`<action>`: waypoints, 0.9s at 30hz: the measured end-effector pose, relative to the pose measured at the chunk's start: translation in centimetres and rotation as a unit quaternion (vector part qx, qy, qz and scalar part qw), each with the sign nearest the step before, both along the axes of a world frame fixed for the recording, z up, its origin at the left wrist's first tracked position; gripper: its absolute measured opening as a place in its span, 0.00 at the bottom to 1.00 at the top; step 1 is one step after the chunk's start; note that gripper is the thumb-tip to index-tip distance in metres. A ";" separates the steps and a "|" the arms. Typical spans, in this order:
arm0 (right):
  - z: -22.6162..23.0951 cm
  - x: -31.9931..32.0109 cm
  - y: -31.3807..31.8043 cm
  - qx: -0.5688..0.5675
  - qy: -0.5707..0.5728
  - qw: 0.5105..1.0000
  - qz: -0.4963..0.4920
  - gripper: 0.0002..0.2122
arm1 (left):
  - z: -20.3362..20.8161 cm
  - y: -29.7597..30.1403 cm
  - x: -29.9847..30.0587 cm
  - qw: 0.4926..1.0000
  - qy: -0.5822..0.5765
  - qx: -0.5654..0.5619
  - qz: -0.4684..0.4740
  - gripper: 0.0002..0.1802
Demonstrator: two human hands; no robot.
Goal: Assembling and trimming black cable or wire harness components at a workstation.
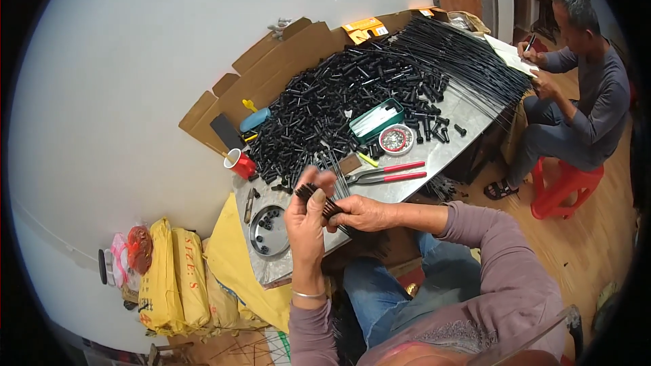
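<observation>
Above the near edge of the metal table, my left hand [305, 224] and my right hand [361, 214] meet around a bundle of thin black rods [329, 209]. My left thumb presses on the bundle's upper end; the fingers behind it are blurred. Lower down, my right hand is closed round the same rods, whose tails hang toward my lap. More thin rods [332, 166] lie on the table just beyond my hands. Beside my left hand sits a round metal dish [256, 238] with several small black caps. Red-handled cutters [390, 173] rest near my right hand.
A large heap of black bolt-like parts [325, 98] covers the table [468, 105], backed by cardboard [281, 61]. Long black rods [461, 54] lie far right. Also there are a green box [376, 122], a bowl [396, 139] and a red cup [240, 164]. A seated person [590, 88] writes.
</observation>
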State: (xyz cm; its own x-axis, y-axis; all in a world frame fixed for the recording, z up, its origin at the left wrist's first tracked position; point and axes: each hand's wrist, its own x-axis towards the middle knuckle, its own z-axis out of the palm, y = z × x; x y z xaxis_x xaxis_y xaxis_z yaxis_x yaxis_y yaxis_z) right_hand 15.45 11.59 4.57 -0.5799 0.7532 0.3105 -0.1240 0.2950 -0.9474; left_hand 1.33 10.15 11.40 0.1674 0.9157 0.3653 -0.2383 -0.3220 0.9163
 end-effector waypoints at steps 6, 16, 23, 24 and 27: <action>2.9 6.2 6.8 -0.011 -0.261 0.949 0.174 0.21 | -0.5 0.6 0.3 1.000 0.010 -0.006 -0.017 0.13; 0.0 18.0 21.3 0.096 -0.556 0.661 -0.495 0.10 | -0.8 0.4 0.5 0.999 0.032 0.019 -0.026 0.12; 3.6 17.9 18.5 0.127 -0.584 0.624 -0.503 0.08 | -0.5 0.9 0.4 0.999 0.014 -0.006 -0.042 0.11; 5.3 16.9 16.4 0.148 -0.506 0.684 -0.504 0.09 | -0.5 0.9 0.2 0.999 0.011 -0.008 -0.047 0.11; 9.0 12.3 9.3 0.109 -0.134 0.945 -0.277 0.08 | -0.5 1.0 0.1 0.998 0.004 -0.006 -0.056 0.11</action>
